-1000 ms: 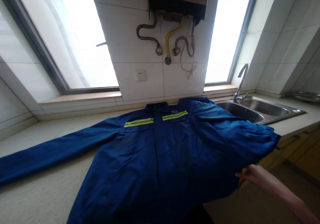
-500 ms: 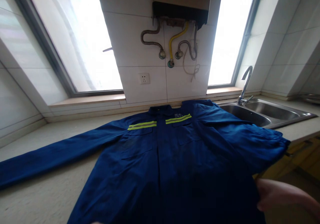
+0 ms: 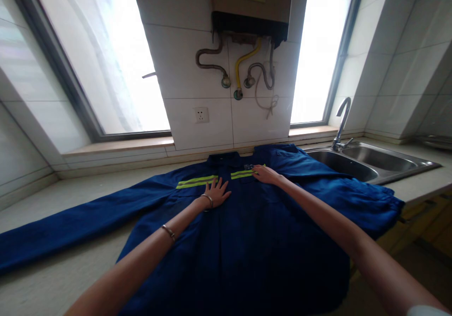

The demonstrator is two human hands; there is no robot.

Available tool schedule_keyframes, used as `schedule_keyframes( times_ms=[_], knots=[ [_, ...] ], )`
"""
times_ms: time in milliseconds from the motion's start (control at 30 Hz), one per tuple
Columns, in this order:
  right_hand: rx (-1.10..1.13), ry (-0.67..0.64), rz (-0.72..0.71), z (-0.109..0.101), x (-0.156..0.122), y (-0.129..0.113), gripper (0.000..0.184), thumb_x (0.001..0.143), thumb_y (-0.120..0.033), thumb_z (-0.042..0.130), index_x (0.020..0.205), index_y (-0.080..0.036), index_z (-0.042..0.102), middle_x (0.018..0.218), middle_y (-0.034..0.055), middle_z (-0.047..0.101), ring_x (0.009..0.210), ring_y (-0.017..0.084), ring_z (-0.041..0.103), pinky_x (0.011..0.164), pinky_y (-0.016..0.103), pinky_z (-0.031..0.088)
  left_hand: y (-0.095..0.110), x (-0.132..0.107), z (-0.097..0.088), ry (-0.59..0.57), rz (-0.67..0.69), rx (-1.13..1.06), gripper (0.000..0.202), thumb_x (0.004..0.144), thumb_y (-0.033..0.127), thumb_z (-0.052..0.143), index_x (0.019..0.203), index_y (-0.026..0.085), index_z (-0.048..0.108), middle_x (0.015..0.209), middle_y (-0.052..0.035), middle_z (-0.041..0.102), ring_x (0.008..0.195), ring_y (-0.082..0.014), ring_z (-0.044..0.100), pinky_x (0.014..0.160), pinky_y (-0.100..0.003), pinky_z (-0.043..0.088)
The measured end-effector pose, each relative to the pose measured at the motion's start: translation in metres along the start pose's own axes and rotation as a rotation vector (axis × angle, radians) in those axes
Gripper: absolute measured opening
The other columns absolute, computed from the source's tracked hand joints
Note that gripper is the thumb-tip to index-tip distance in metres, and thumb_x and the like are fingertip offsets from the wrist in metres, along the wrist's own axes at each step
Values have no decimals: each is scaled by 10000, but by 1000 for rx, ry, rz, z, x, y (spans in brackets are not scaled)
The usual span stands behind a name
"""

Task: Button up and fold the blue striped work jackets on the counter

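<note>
A dark blue work jacket [image 3: 247, 240] lies spread front up on the counter, its collar toward the wall. Yellow-green reflective stripes cross its chest. My left hand [image 3: 216, 194] rests on the jacket's middle by the left stripe, fingers spread wide, with bracelets on the wrist and forearm. At the other chest stripe, below a small white print, my right hand [image 3: 267, 174] has its fingers drawn together on the cloth. One sleeve stretches out to the left along the counter; on the right the cloth lies bunched near the sink.
To the right, a steel double sink [image 3: 379, 160] with a curved faucet [image 3: 343, 120] is set into the pale counter [image 3: 38, 290]. A water heater [image 3: 251, 5] with pipes hangs on the tiled wall between two windows. A socket [image 3: 201, 115] sits below.
Both my hands have come from the jacket's lower edge up onto its chest. The left has spread its fingers on the cloth. The jacket lies nearly as before.
</note>
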State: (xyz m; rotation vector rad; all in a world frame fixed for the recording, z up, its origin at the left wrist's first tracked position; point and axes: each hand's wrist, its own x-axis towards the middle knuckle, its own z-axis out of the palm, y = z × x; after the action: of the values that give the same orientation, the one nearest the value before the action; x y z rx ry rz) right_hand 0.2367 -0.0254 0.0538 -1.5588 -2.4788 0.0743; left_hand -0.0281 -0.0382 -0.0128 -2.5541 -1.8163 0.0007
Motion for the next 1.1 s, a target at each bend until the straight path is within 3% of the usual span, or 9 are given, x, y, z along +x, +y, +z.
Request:
schedule_keyframes(
  times_ms=[133, 300, 467, 567, 633, 733, 900, 1000, 1100],
  knots=[
    [39, -3, -21, 38, 45, 7, 500, 979, -352, 383, 1404, -92, 423, 1478, 150, 348, 1357, 256, 340, 1110, 345, 259, 6, 4, 15, -56, 6, -30, 737, 913, 605, 148, 1524, 194, 122, 1567, -130, 50, 1424, -375, 64, 1090, -617, 114],
    [51, -116, 61, 60, 55, 22, 620, 971, -496, 332, 1449, -102, 350, 1496, 146, 314, 1385, 287, 279, 1118, 393, 240, 11, -8, 11, -64, 44, -38, 750, 904, 630, 139, 1525, 209, 109, 1567, -125, 44, 1423, -383, 44, 1080, -630, 108],
    [48, -171, 181, 53, 52, 29, 703, 918, -611, 351, 1316, -60, 529, 1310, 223, 530, 1228, 340, 490, 1006, 426, 378, 25, -26, 12, -41, 113, -61, 769, 890, 658, 185, 1519, 218, 156, 1567, -125, 71, 1422, -388, 60, 1081, -631, 119],
    [91, -137, 273, 40, 65, 29, 616, 914, -570, 401, 1146, -61, 658, 1188, 240, 608, 1127, 348, 569, 926, 418, 431, 26, -20, 2, 16, 128, -140, 660, 914, 610, 206, 1427, 246, 407, 1500, -108, 336, 1372, -350, 291, 1068, -554, 257],
    [119, -64, 304, 35, 79, 29, 546, 921, -506, 429, 1117, -57, 671, 1183, 237, 611, 1124, 343, 571, 911, 390, 437, 15, -3, -11, 87, 47, -241, 586, 965, 473, 150, 1208, 219, 619, 1272, -93, 595, 1189, -257, 532, 997, -418, 389],
    [163, 17, 335, 36, 102, 30, 516, 967, -416, 347, 1131, -37, 658, 1152, 233, 627, 1116, 306, 582, 897, 328, 437, -19, 33, -30, 288, -199, -288, 510, 976, 304, 181, 991, 151, 667, 1018, -90, 690, 963, -191, 629, 884, -317, 451],
    [252, 137, 358, 53, 130, 31, 467, 978, -250, 259, 1294, -64, 550, 1274, 162, 578, 1183, 200, 537, 964, 236, 388, -80, 79, -23, 376, -347, -220, 420, 941, 186, 243, 1153, 1, 554, 1171, -197, 614, 1118, -278, 546, 974, -358, 389],
    [293, 167, 367, 61, 144, 35, 489, 961, -199, 238, 1384, -92, 460, 1367, 128, 507, 1239, 183, 483, 1019, 247, 354, -93, 97, -5, 333, -298, -205, 436, 910, 158, 307, 1282, -6, 464, 1301, -188, 543, 1225, -256, 483, 1045, -317, 332],
    [328, 138, 375, 67, 161, 41, 487, 950, -186, 261, 1391, -134, 462, 1374, 103, 504, 1252, 202, 472, 1040, 292, 348, -92, 114, 10, 250, -167, -168, 588, 851, 174, 420, 1422, 69, 332, 1484, -130, 359, 1381, -245, 287, 1113, -322, 239]
  ],
)
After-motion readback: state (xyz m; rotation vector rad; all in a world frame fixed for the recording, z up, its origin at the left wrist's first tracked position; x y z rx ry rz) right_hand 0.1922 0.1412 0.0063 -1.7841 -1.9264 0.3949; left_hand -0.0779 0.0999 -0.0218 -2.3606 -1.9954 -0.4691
